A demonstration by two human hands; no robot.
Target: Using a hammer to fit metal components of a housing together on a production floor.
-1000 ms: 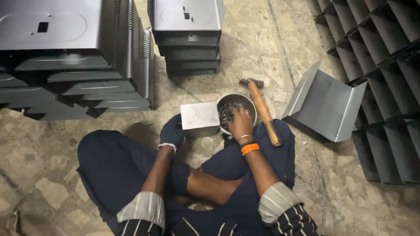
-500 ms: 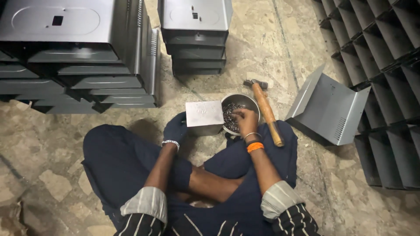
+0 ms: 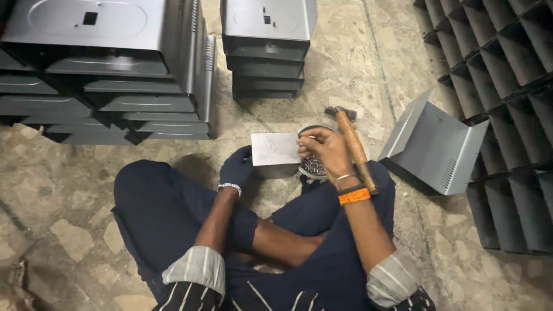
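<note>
You sit cross-legged on a mottled stone floor (image 3: 69, 190), viewed from above. Your left hand (image 3: 237, 168), in a dark glove, grips the left edge of a small pale metal block (image 3: 275, 150) that stands on the floor just in front of your crossed legs. Your bare right hand (image 3: 324, 148) rests against the block's right edge with the fingers (image 3: 306, 142) curled and pinched together; whether they hold a small piece cannot be told. Directly under and behind this hand sits a round metal bowl (image 3: 314, 167) of small dark fasteners, touching the block's right side. A wooden-handled hammer (image 3: 354, 147) lies just right of the bowl, head pointing away from you, its handle running alongside your right wrist with its orange band (image 3: 353, 196). Further right, a bent grey sheet-metal panel (image 3: 435, 144) stands open on the floor. Stacks of grey metal casings (image 3: 109, 69) fill the upper left, a smaller stack (image 3: 268, 46) stands at top centre, and rows of dark panels (image 3: 507, 103) line the right.
</note>
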